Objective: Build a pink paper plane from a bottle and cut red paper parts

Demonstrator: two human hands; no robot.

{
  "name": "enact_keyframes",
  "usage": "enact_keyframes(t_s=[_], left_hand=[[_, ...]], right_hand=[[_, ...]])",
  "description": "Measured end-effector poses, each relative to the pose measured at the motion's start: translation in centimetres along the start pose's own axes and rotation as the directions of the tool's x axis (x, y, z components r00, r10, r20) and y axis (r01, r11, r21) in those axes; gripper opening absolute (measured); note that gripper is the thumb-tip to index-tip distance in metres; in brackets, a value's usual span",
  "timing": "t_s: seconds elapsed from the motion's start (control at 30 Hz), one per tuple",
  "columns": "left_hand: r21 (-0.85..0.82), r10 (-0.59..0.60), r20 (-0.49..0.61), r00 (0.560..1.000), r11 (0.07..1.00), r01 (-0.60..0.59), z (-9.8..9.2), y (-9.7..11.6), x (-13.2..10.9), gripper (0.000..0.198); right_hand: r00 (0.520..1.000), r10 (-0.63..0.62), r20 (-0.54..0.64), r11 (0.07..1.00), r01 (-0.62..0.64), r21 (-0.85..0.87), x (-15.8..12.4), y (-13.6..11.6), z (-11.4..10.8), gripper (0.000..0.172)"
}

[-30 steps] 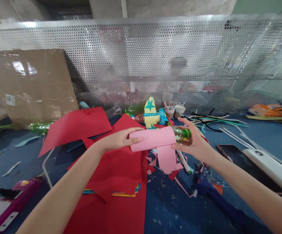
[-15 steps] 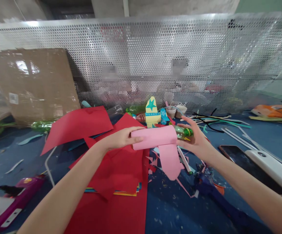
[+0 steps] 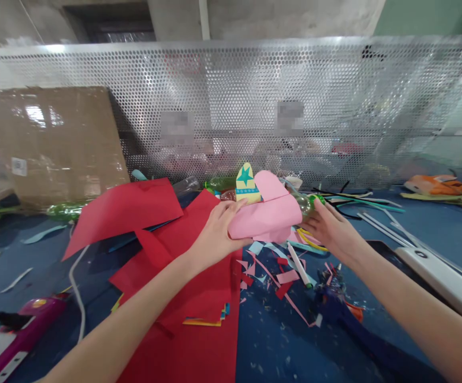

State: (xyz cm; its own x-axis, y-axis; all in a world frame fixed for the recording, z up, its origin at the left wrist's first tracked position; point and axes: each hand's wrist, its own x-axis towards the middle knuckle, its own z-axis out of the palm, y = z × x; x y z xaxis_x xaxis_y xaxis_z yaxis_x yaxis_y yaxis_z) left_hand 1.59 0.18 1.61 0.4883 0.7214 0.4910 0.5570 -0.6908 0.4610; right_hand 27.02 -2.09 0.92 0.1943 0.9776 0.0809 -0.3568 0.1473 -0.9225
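A clear plastic bottle with a green cap (image 3: pixel 309 201) lies wrapped in a pink paper sheet (image 3: pixel 268 215), held above the blue table. My left hand (image 3: pixel 217 232) presses its fingers against the left end of the pink wrap. Around the bottle's neck, at the right end, my right hand (image 3: pixel 328 226) is closed. A loose pink flap stands up behind the roll. Just behind it stands a yellow paper rocket with a teal star (image 3: pixel 246 182).
Red paper sheets (image 3: pixel 183 250) cover the table's middle and left. Paper scraps and a pen (image 3: pixel 299 266) lie under the hands. A phone and white device (image 3: pixel 434 263) sit right, a purple tool (image 3: pixel 23 324) at lower left. A cardboard sheet (image 3: pixel 51 143) leans on the perforated metal screen.
The pink sheet's hanging flap has swung up and over the bottle. Both hands have shifted forward and slightly right with the bottle, and the left hand has turned palm-down onto the wrap.
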Motion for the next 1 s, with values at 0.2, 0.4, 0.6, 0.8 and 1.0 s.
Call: enact_keyframes(t_s=[0.2,0.4,0.6,0.8,1.0], left_hand=[[0.078,0.008,0.071,0.997,0.997,-0.014,0.3,0.4,-0.2,0.09],[0.151,0.081,0.032,0.996,0.985,-0.085,0.6,0.1,-0.3,0.064],[0.134,0.068,-0.003,0.998,0.989,-0.067,0.5,0.5,-0.3,0.059],[0.028,0.059,-0.017,0.998,0.998,-0.058,0.0,1.2,-0.3,0.049],[0.049,0.09,-0.038,0.995,0.995,-0.089,0.0,1.2,-0.3,0.044]], right_hand=[[0.997,-0.072,-0.009,0.997,0.072,-0.003,-0.1,-0.3,0.1,0.035],[0.992,-0.123,0.0,0.992,0.123,-0.017,-0.1,-0.6,0.3,0.041],[0.986,-0.165,0.029,0.986,0.166,-0.03,-0.3,-0.6,0.4,0.04],[0.98,-0.196,0.044,0.979,0.198,-0.05,-0.1,-0.4,0.1,0.032],[0.979,-0.199,0.037,0.977,0.201,-0.066,0.1,-0.3,-0.4,0.031]])
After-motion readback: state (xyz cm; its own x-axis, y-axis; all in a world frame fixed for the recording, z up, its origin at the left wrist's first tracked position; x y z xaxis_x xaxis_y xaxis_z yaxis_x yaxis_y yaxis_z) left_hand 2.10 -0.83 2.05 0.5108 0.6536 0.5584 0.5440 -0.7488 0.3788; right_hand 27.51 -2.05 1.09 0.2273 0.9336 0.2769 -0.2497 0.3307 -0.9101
